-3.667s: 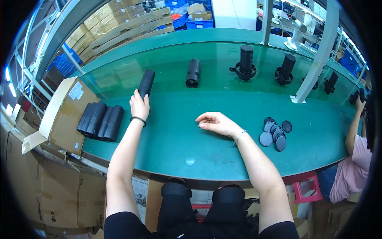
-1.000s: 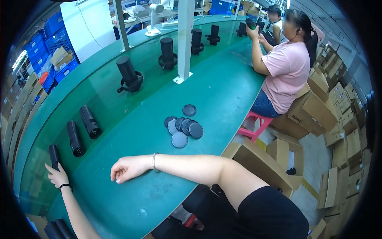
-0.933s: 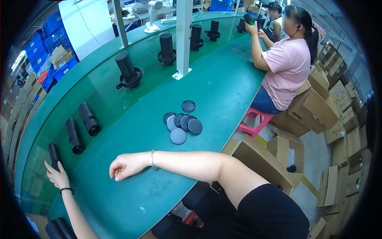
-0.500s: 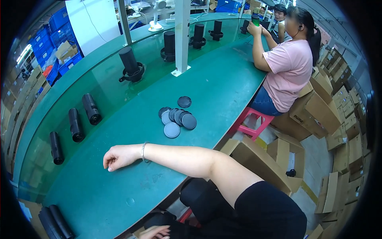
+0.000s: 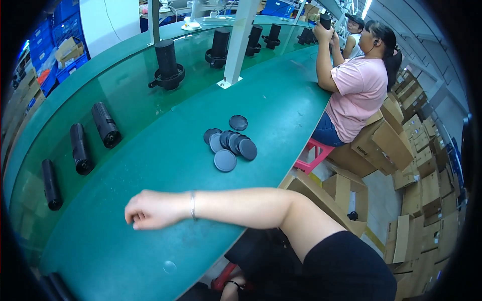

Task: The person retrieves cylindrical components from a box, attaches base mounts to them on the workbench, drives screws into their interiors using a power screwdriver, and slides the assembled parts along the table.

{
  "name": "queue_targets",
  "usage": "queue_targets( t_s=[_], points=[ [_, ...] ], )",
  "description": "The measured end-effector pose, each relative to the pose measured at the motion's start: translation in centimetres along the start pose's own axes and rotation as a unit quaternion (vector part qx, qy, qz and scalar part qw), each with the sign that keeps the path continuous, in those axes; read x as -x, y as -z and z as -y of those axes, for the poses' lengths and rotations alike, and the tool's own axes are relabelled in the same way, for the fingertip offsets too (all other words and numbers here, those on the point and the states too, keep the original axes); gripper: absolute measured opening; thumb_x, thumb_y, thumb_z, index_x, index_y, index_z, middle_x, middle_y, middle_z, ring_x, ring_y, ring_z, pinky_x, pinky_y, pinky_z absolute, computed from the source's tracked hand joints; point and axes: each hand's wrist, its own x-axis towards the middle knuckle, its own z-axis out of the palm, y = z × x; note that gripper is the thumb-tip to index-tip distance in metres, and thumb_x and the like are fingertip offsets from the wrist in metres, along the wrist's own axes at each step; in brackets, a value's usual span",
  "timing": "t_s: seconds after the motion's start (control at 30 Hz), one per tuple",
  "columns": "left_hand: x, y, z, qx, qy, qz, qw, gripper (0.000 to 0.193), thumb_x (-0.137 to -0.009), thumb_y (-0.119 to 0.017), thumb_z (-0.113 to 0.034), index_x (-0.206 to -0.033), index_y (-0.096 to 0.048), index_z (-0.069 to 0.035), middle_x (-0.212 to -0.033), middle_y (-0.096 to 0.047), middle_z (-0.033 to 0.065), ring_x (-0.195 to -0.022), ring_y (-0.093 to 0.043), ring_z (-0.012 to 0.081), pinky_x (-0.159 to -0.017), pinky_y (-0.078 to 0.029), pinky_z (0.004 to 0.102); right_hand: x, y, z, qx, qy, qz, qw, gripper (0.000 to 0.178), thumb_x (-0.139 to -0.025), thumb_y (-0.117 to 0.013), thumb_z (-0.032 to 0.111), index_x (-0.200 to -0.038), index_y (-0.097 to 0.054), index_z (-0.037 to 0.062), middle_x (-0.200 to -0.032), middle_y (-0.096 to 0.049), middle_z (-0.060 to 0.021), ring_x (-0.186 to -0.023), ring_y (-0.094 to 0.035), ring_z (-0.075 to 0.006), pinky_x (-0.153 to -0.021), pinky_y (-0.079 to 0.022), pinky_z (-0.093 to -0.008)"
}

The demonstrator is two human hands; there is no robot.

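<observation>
My right hand (image 5: 155,209), with a silver bangle at the wrist, rests on the green tabletop (image 5: 281,135). Its fingers curl loosely inward, and nothing shows between them. Low in the picture, below the table edge, part of my left hand (image 5: 230,293) appears near a black wristband and a red stool part (image 5: 222,279); its fingers are cut off from view. Beyond my right forearm lies a cluster of round black caps (image 5: 225,160), several overlapping, with one cap (image 5: 238,122) apart at the far side.
Black cylinders lie on the conveyor belt, one (image 5: 81,149) at the left; farther along, cylinders (image 5: 166,57) stand in ringed holders. A white post (image 5: 236,55) rises from the table. A co-worker (image 5: 359,88) sits at the right, holding a dark cylinder. Cardboard boxes (image 5: 386,143) fill the right side.
The view has shifted a little. My right hand stays curled on the table. My left hand's fingers, visible earlier, are now out of sight. The co-worker's cylinder is raised slightly.
</observation>
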Motion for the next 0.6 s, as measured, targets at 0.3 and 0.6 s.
queue_targets(
  t_s=[0.3, 0.6],
  points=[
    [-2.3, 3.0, -4.3, 0.085, -0.092, -0.051, 0.991, 0.019, -0.085, -0.056, -0.014, -0.098, -0.058, -0.001, -0.09, -0.063, 0.0109, -0.085, -0.061, 0.0189, -0.075, -0.048, 0.0322, 0.6, -1.6, 2.5, -0.043, 0.015, -0.063, 0.997, 0.008, -0.085, -0.055, 0.012, -0.086, -0.056, 0.0038, -0.076, -0.057, -0.0082, -0.073, -0.055, -0.0267, -0.064, -0.045, -0.0361],
    [-2.8, 5.6, -6.8, 0.096, -0.193, -0.144, 0.966, 0.019, -0.085, -0.056, -0.014, -0.098, -0.058, -0.001, -0.09, -0.063, 0.0112, -0.085, -0.061, 0.0191, -0.075, -0.048, 0.0319, 0.6, -2.0, 2.0, -0.023, -0.024, -0.11, 0.993, 0.008, -0.08, -0.055, 0.013, -0.079, -0.056, 0.0051, -0.072, -0.058, -0.0081, -0.072, -0.055, -0.0274, -0.064, -0.045, -0.0388]
  ],
)
